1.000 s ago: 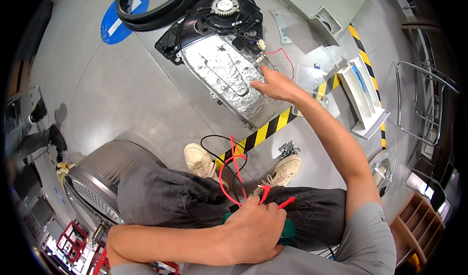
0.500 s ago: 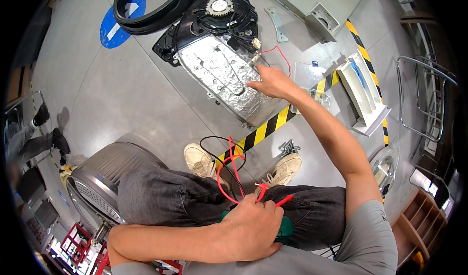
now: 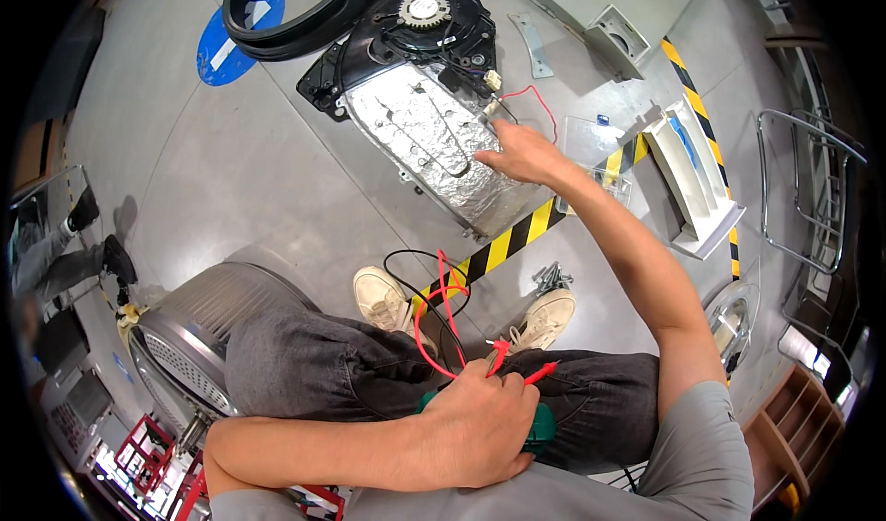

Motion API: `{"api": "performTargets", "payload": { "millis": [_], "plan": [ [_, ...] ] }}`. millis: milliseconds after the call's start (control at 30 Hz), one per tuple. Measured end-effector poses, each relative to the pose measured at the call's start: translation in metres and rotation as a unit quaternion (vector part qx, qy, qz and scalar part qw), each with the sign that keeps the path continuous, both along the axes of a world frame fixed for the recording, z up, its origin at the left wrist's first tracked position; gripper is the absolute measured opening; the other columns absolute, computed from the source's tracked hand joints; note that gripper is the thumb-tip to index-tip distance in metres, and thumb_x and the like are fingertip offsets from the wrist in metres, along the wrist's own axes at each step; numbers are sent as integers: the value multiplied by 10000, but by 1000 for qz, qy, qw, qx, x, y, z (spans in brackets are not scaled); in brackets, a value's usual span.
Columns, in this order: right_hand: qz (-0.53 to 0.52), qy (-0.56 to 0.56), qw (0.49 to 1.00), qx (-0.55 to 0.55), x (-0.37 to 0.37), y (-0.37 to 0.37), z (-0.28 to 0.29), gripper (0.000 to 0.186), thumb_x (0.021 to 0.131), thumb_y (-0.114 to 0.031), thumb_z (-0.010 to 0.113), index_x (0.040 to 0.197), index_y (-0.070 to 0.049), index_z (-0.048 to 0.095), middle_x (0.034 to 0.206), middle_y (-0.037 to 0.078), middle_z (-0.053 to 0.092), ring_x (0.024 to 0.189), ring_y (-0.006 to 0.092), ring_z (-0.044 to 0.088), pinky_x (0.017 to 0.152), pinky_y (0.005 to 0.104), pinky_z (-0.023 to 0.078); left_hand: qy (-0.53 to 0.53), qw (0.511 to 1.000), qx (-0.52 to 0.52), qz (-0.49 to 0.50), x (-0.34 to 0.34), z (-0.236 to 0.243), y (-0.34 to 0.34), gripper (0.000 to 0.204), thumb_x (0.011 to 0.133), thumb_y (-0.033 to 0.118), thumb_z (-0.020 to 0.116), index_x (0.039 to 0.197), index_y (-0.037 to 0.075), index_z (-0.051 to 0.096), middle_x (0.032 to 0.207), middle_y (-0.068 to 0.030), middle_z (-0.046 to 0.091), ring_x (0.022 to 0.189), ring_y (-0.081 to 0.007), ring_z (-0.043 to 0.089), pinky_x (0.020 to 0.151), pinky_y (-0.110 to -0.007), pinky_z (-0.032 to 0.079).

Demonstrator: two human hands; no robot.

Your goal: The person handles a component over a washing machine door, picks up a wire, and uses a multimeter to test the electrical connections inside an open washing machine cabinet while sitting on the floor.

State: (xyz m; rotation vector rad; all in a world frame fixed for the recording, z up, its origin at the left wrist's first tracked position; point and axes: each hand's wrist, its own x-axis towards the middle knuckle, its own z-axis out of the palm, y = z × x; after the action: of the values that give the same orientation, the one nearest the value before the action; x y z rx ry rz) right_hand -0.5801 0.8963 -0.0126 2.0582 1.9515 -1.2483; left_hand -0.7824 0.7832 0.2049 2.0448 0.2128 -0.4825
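My left hand (image 3: 484, 419) is closed over a green-cased multimeter (image 3: 543, 429) in my lap; its face is hidden. Red test probes (image 3: 543, 371) stick out past the fingers, and the red and black leads (image 3: 441, 309) loop down between my shoes. My right hand (image 3: 526, 155) reaches to the right edge of a foil-covered metal duct (image 3: 415, 124), thumb and index finger apart, the other fingers partly hidden. Its index fingertip is close to a pale wire connector (image 3: 490, 108); contact cannot be made out. A black housing with a toothed wheel (image 3: 425, 9) joins the duct's far end.
Black rubber gasket (image 3: 242, 36) lies at the far left. A metal drum (image 3: 221, 304) stands by my left leg. Screws (image 3: 552, 276) lie near my right shoe. Around the right are a clear plastic box (image 3: 591, 138), a white drawer-like part (image 3: 688, 179) and striped floor tape (image 3: 503, 244).
The whole view has shifted slightly, with floor objects a little further right. Both hands keep nearly the same positions on or near the same things.
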Motion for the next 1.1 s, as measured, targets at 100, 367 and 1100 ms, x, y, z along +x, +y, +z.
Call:
{"api": "performTargets", "payload": {
  "millis": [100,367,1100],
  "plan": [
    [5,-9,1000,17,-2,-2,-5,581,876,-386,633,1153,108,502,1099,305,612,1075,410,586,918,459,465,0,1000,2,6,-1,-2,-2,480,821,438,635,871,-33,556,796,-140,579,720,-277,595,693,-368,427],
    [6,2,1000,-1,0,1,-6,602,875,-378,634,1224,87,478,1140,304,597,1108,428,559,927,468,445,12,1000,2,3,-2,-1,-2,478,820,432,640,891,-33,561,808,-140,584,727,-275,596,703,-362,428],
    [33,-22,999,11,-1,3,3,567,872,-380,631,1120,114,503,1016,309,635,999,435,609,858,483,485,-14,999,35,-1,-6,-3,-4,482,826,450,628,857,-29,583,796,-122,589,739,-246,584,658,-347,425]
  ]
}}
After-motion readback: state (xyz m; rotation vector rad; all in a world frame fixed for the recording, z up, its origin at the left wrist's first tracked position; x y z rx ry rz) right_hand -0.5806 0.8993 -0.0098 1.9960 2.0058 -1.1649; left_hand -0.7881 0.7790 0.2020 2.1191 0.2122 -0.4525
